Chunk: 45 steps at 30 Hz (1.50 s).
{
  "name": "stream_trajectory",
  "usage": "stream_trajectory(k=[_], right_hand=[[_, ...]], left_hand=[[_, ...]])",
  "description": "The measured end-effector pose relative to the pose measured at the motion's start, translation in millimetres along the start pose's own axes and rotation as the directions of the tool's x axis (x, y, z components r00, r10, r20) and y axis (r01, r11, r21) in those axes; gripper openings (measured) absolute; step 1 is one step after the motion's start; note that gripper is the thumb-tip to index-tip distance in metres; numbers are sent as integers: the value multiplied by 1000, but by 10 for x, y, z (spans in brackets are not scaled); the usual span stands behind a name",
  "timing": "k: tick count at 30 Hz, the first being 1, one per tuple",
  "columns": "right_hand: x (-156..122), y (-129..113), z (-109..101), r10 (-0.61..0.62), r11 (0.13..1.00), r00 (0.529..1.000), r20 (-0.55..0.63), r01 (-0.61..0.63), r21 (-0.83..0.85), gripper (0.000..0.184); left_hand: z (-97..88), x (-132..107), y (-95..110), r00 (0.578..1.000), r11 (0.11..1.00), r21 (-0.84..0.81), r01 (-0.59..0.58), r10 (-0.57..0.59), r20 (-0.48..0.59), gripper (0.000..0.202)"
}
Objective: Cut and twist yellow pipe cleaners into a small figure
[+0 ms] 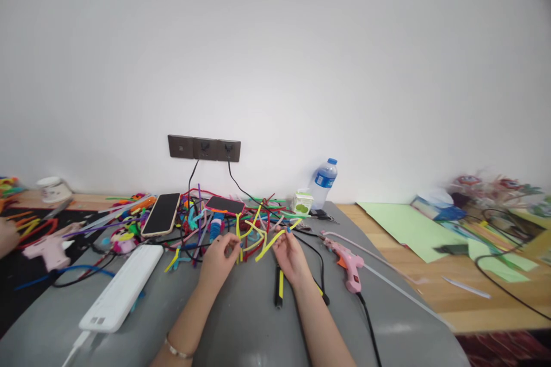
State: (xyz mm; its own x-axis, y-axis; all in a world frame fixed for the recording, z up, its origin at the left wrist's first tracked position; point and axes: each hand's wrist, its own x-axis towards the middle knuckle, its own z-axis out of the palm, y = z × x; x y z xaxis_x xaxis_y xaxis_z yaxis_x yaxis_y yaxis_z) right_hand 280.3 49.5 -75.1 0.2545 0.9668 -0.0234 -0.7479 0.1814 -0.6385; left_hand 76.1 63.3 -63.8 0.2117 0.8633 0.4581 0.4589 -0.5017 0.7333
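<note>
My right hand (291, 255) pinches a yellow pipe cleaner (269, 245), which slants down to the left from the fingertips. Closed at the thumb and forefinger, my left hand (220, 257) is on a second yellow pipe cleaner (238, 223) that stands roughly upright at its fingertips. Bent yellow pieces extend between the hands, and where they join is too small to make out. Behind them lies a tangled heap of coloured pipe cleaners (258, 223). A black and yellow tool (279, 287) rests on the grey mat below my right hand, partly covered by it.
A pink glue gun (350, 269) with its cord lies to the right. Left are a white power bank (123, 289), a phone (161, 215) and another pink glue gun (49, 249). A water bottle (325, 180) stands by the wall. Another person's hand (6, 237) shows at the left edge.
</note>
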Motion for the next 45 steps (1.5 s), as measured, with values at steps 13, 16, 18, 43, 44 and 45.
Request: stream_trajectory(k=[13, 16, 18, 43, 44, 45], right_hand=[[-122, 39, 160, 19, 935, 979, 203, 55, -350, 27], [-109, 52, 165, 15, 918, 979, 202, 67, -391, 29], [-102, 59, 164, -8, 917, 982, 189, 83, -390, 29], [-107, 76, 149, 88, 843, 947, 309, 95, -530, 25], [-109, 74, 154, 97, 841, 944, 314, 91, -533, 25], [-112, 71, 159, 108, 838, 941, 321, 88, -539, 25]], left_hand=[[165, -11, -17, 1000, 880, 474, -28, 26, 10, 8], [156, 1, -62, 1000, 937, 349, -20, 25, -9, 12], [138, 10, -74, 999, 978, 208, 13, -4, -40, 11], [129, 3, 58, 832, 654, -581, 483, -136, 538, 33], [118, 9, 63, 832, 660, -573, 487, -150, 535, 34], [108, 14, 66, 833, 662, -568, 490, -163, 529, 34]])
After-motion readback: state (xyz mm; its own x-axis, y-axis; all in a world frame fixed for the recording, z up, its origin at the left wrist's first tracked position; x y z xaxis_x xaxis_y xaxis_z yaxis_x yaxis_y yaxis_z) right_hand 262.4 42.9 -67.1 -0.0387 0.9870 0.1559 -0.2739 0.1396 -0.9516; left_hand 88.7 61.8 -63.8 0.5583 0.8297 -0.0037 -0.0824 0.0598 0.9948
